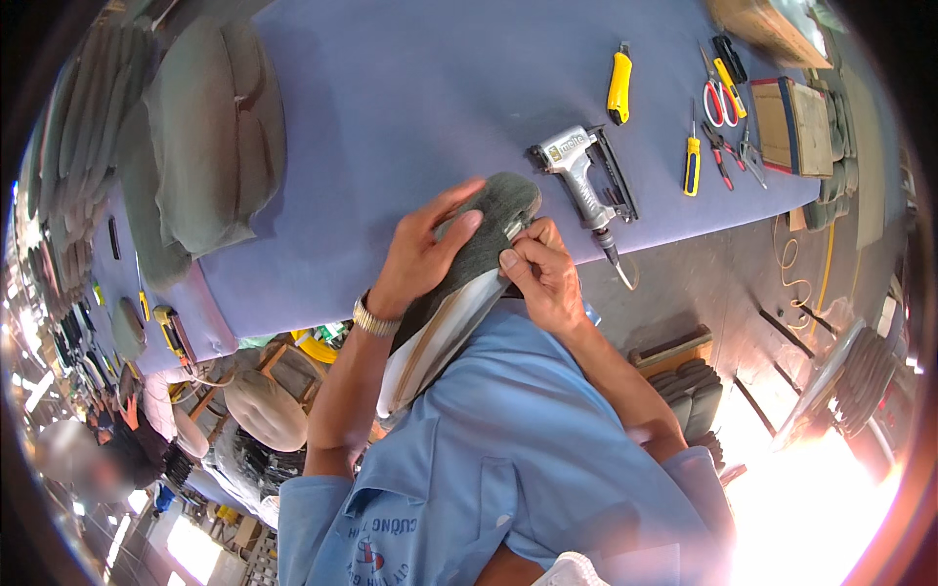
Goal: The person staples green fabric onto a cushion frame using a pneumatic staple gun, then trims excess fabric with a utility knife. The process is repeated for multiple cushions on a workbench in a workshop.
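A padded panel [486,227] wrapped in dark grey fabric leans between the table and my body, its pale underside turned partly toward my right. My left hand [422,249] lies on the fabric face, thumb and fingers apart. Along the opposite edge my right hand [540,269] is closed, pinching the fabric edge between thumb and fingers. Just right of the panel's top end, a silver pneumatic staple gun [583,184] rests on the table, apart from both hands. Its hose runs off the table's near edge.
On the blue-covered table [410,98] are a yellow utility knife [618,86], red-handled scissors [720,101], a yellow screwdriver [692,161], pliers [721,156] and a box [791,127]. Grey padded covers [217,132] pile up at left. A co-worker [117,449] is at lower left.
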Demonstrator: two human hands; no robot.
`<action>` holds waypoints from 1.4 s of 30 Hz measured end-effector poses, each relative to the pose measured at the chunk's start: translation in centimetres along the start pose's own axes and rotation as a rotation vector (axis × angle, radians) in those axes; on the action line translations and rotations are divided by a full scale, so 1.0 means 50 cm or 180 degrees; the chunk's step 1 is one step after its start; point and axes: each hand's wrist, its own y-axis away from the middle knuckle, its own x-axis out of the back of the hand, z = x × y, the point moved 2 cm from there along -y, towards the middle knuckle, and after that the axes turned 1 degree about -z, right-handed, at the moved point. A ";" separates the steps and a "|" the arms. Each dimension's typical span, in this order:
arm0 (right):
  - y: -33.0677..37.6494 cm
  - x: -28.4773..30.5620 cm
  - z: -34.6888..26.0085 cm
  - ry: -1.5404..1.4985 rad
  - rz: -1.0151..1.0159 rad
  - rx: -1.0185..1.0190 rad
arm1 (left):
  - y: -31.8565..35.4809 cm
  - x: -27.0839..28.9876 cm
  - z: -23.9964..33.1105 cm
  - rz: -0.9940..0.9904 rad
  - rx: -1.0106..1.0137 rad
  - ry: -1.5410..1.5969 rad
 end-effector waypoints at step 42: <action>-0.023 0.254 -0.099 0.0812 0.0307 -0.1221 | -0.001 -0.119 -0.008 0.0224 -0.0438 -0.3005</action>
